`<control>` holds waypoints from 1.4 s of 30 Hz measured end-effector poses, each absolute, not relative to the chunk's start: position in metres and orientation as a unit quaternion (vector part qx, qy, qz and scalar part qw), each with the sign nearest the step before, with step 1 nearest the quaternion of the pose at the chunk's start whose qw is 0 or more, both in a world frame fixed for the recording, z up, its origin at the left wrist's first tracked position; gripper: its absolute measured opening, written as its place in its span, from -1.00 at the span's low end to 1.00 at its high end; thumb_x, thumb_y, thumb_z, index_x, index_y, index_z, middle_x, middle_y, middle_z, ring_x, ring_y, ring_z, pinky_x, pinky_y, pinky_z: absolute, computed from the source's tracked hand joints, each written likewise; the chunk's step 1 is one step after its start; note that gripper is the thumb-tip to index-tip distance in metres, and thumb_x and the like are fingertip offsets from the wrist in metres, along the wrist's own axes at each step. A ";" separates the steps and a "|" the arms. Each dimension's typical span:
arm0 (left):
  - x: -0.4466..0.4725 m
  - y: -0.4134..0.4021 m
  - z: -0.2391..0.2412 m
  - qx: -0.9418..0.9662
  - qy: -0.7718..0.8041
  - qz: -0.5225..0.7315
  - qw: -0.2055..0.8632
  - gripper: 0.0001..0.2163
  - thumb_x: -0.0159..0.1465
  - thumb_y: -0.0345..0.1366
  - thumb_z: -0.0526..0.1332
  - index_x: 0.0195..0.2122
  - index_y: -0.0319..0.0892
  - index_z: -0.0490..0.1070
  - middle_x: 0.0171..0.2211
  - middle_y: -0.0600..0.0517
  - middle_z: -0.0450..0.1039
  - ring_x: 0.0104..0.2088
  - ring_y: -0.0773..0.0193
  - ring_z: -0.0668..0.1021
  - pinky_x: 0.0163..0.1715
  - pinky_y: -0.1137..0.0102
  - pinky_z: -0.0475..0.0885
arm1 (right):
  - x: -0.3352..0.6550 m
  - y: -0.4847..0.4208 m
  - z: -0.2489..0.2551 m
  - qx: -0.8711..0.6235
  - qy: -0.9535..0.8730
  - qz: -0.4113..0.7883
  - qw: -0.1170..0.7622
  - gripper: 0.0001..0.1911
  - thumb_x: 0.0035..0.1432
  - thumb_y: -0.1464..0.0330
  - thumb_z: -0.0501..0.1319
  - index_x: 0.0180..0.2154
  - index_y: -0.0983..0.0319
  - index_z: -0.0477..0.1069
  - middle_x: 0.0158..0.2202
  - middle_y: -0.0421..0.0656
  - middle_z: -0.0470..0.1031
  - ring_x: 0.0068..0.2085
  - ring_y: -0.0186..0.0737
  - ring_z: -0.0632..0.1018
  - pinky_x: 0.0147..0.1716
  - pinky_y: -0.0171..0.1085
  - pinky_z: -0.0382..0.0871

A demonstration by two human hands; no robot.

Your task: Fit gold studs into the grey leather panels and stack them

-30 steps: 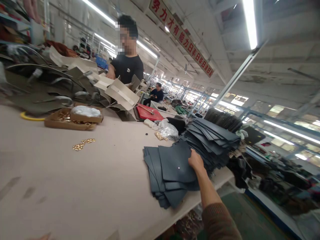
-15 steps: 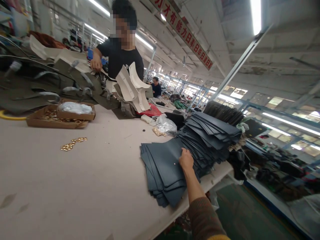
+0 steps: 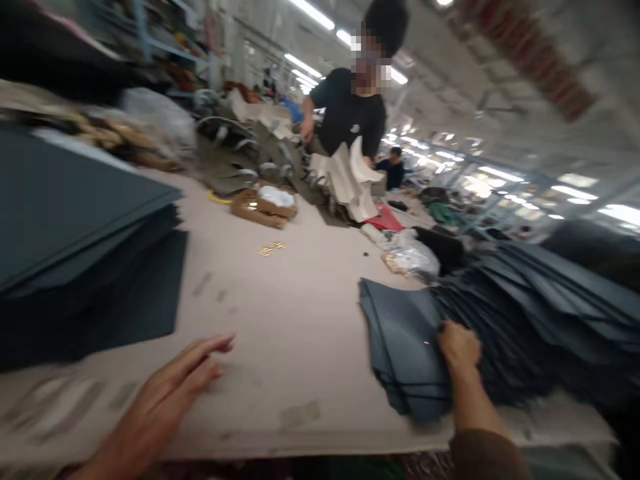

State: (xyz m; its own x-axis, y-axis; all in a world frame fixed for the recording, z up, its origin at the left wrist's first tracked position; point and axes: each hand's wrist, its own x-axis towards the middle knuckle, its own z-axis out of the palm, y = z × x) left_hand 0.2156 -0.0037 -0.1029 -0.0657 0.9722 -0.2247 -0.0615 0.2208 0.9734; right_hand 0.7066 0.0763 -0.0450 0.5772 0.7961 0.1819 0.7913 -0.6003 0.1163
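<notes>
My right hand (image 3: 457, 345) rests on a small stack of dark grey cut sheets (image 3: 403, 333) near the table's front edge, fingers curled over the top sheet. A much larger fanned pile of the same dark sheets (image 3: 540, 313) lies just right of it. My left hand (image 3: 175, 387) lies flat on the bare beige tabletop (image 3: 295, 313), fingers stretched out, holding nothing. Another thick stack of dark sheets (image 3: 75, 233) sits at the left.
A co-worker in a black shirt (image 3: 353, 113) stands at the table's far end handling cream pieces (image 3: 350, 177). A cardboard tray (image 3: 260, 207), loose gold fittings (image 3: 271, 249), a clear plastic bag (image 3: 413, 260) and a red item (image 3: 387, 220) lie mid-table.
The view has swung left, bringing my left hand and the left stack of dark sheets into sight. My right hand stays on the small stack. The picture is now blurred by motion.
</notes>
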 end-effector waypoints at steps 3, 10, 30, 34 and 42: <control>0.204 -0.004 -0.096 0.224 0.428 0.552 0.680 -0.63 0.32 -0.06 0.10 -0.05 -0.19 0.49 -0.08 -0.13 0.49 -0.32 0.26 0.50 -0.55 0.55 0.29 | 0.686 0.097 -0.040 0.869 0.487 0.086 0.005 -0.60 0.18 0.39 0.11 0.01 0.37 0.50 -0.07 0.32 0.51 -0.15 0.24 0.59 -0.28 -0.01 0.41; 0.196 0.006 -0.082 0.035 0.313 0.588 0.745 -0.51 0.41 -0.04 -0.09 -0.02 -0.38 0.40 -0.06 -0.24 0.42 -0.16 0.12 0.55 -0.43 0.48 0.43 | 0.498 0.071 -0.065 0.592 0.724 -0.167 -0.312 -0.63 0.06 0.10 0.28 -0.15 0.16 0.54 -0.26 -0.13 0.61 -0.29 -0.12 0.61 -0.21 -0.20 0.47; 0.177 -0.013 -0.101 0.198 0.322 0.649 0.660 -0.48 0.36 0.08 0.01 0.08 -0.27 0.37 0.17 -0.20 0.35 0.22 0.07 0.33 0.28 0.16 0.10 | 0.312 0.026 -0.093 0.383 0.741 -0.517 -0.193 -0.78 0.19 0.34 0.21 -0.15 0.20 0.57 -0.23 -0.13 0.63 -0.28 -0.22 0.61 -0.26 -0.34 0.49; 0.176 -0.013 -0.104 0.217 0.335 0.642 0.654 -0.35 0.29 0.19 0.03 0.14 -0.30 0.32 0.20 -0.23 0.31 0.23 0.07 0.32 0.28 0.15 0.11 | 0.310 0.022 -0.096 0.411 0.696 -0.550 -0.209 -0.75 0.17 0.28 0.22 -0.18 0.22 0.61 -0.31 -0.11 0.64 -0.34 -0.20 0.62 -0.31 -0.31 0.52; 0.168 -0.018 -0.107 0.284 0.373 0.634 0.615 -0.42 0.35 0.14 -0.04 0.17 -0.19 0.32 0.23 -0.12 0.30 0.24 0.09 0.31 0.29 0.15 0.11 | 0.297 0.023 -0.094 0.414 0.724 -0.510 -0.211 -0.76 0.14 0.31 0.24 -0.20 0.22 0.62 -0.29 -0.10 0.65 -0.34 -0.17 0.64 -0.34 -0.31 0.53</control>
State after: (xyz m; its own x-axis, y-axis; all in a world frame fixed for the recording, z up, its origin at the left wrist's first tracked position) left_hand 0.1682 -0.0178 -0.1072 -0.0822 0.9918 -0.0983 -0.5679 0.0344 0.8224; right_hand 0.2967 0.0227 -0.0937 -0.5683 0.8144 -0.1178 0.3844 0.1362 -0.9130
